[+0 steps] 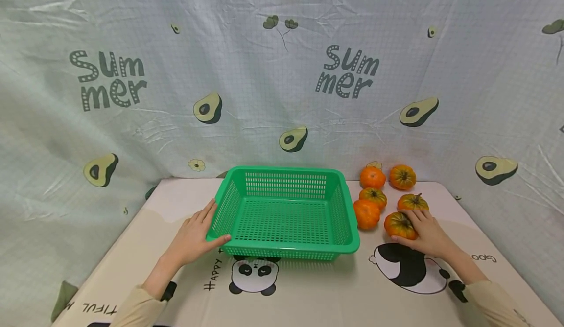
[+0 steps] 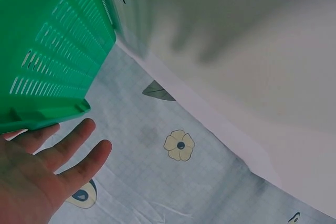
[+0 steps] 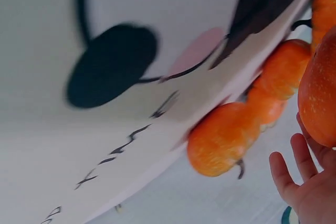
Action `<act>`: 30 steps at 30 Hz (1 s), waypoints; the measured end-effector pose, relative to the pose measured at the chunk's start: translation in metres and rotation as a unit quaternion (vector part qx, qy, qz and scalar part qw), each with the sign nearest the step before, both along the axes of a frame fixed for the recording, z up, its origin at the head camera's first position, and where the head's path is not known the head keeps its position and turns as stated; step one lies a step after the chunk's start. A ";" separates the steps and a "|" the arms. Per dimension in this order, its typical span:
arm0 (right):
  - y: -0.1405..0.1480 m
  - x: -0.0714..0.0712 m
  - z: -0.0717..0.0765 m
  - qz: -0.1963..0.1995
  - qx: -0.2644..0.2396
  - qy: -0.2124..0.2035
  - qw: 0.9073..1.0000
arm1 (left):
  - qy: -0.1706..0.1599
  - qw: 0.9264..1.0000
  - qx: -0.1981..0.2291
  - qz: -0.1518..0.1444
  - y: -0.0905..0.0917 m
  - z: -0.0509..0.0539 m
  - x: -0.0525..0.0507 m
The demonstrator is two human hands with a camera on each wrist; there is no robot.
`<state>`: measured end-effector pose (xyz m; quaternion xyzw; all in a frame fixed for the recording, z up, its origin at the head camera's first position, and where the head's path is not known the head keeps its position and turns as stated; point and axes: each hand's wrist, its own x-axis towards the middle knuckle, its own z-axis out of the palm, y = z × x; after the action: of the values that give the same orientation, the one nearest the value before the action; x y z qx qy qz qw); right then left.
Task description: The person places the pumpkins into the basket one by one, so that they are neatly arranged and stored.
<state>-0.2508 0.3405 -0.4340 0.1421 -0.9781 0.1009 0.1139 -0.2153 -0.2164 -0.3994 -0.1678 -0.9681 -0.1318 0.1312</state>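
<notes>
A green slotted plastic basket (image 1: 282, 254) stands on the table with nothing in it. My left hand (image 1: 191, 236) is at its front left corner, thumb lying at the front rim and fingers extended along the outer left side. In the left wrist view, straight, spread fingers (image 2: 76, 150) touch the rim. My right hand (image 1: 428, 234) is at the nearest orange-green pumpkin (image 1: 398, 225), fingers over its far side, thumb by its near side. The right wrist view shows spread fingers (image 3: 302, 156) beside that pumpkin (image 3: 320, 93); thumb contact is hidden.
Behind that pumpkin sits another pumpkin (image 1: 411, 201), and one more (image 1: 403, 177) farther back. Beside the basket's right wall stand three orange pumpkins, the closest (image 1: 366, 214) near the rim. A printed curtain (image 1: 246, 136) hangs behind the table (image 1: 321, 297).
</notes>
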 end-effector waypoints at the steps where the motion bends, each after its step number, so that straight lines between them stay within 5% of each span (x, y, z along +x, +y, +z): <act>1: -0.002 0.000 0.001 0.004 -0.004 0.006 1.000 | 0.000 1.000 0.000 0.000 0.000 0.000 0.000; 17: -0.037 -0.003 0.018 0.066 -0.080 0.060 0.993 | 0.014 1.000 0.004 -0.008 -0.001 -0.001 -0.004; 30: -0.062 -0.013 0.041 0.098 -0.075 0.108 0.986 | 0.004 1.000 -0.004 -0.005 -0.002 -0.002 -0.002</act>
<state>-0.2637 0.2783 -0.3932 0.2382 -0.9311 0.1681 0.2191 -0.2176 -0.2180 -0.4015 -0.1736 -0.9673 -0.1275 0.1341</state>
